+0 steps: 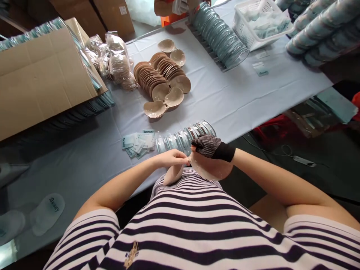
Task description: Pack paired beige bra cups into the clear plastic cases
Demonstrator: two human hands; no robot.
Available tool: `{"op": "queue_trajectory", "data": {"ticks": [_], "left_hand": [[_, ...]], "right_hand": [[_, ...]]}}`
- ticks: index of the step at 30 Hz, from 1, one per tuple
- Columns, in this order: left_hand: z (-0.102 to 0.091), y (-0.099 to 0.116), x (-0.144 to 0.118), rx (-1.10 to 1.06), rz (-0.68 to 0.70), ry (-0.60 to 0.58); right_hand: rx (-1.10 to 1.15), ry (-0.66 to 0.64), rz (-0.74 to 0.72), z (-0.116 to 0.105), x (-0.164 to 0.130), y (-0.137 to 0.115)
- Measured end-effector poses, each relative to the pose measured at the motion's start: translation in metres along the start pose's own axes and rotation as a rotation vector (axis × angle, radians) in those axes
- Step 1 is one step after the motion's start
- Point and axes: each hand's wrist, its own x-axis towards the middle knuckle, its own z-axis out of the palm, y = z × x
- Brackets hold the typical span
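Head view: both hands (194, 157) on beige cup pair (194, 170).

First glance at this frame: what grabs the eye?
Both hands meet close to the striped shirt: the bare left hand and the right hand in a dark dotted glove pinch a beige cup between them. Beyond them, mid-table, lies a fanned stack of beige cups, and a row of clear round cases stands just past the hands.
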Motion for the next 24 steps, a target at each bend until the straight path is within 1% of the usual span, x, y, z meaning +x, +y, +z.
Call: {"op": "queue_trajectory", "data": {"ticks": [2, 4, 5, 6, 7, 9, 11, 14, 15, 17, 19, 21, 22, 23, 24], "left_hand": [[0.001, 0.001, -0.001, 0.041, -0.003, -0.02], [0.003, 0.003, -0.001, 0.117, -0.007, 0.014], [0.004, 0.004, -0.001, 0.139, -0.004, 0.039], [0.006, 0.005, -0.001, 0.147, 0.0, 0.063], [0.007, 0.005, -0.001, 0.144, 0.0, 0.078], [0.008, 0.004, 0.0, 0.126, -0.011, 0.1], [0.008, 0.002, 0.0, 0.117, -0.031, 0.152], [0.008, 0.002, -0.001, 0.067, -0.032, 0.245], [0.008, 0.003, -0.001, 0.025, -0.022, 0.245], [0.007, 0.005, 0.0, -0.093, 0.024, 0.188], [0.007, 0.006, 0.003, -0.218, 0.112, 0.127], [0.005, 0.002, 0.007, -0.333, 0.195, 0.13], [0.004, -0.002, 0.009, -0.388, 0.21, 0.136], [0.003, -0.007, 0.009, -0.442, 0.196, 0.129], [0.001, -0.014, 0.008, -0.486, 0.151, 0.094]], "right_hand": [[0.182, -0.131, -0.096, 0.006, 0.0, 0.006], [0.407, -0.265, -0.203, 0.016, 0.001, 0.009], [0.498, -0.306, -0.239, 0.022, 0.001, 0.009], [0.561, -0.319, -0.253, 0.027, 0.002, 0.009], [0.591, -0.307, -0.247, 0.031, 0.003, 0.008], [0.565, -0.271, -0.216, 0.037, 0.003, 0.006], [0.451, -0.232, -0.196, 0.038, 0.003, 0.005], [0.287, -0.107, -0.195, 0.034, 0.001, 0.005], [0.274, -0.059, -0.207, 0.033, 0.0, 0.005], [0.305, 0.002, -0.269, 0.029, 0.0, 0.006], [0.37, 0.017, -0.363, 0.025, 0.0, 0.009], [0.424, 0.015, -0.439, 0.021, 0.001, 0.013], [0.434, 0.02, -0.459, 0.019, 0.002, 0.015], [0.427, 0.024, -0.469, 0.017, 0.002, 0.018], [0.406, 0.029, -0.469, 0.015, 0.002, 0.021]]}}
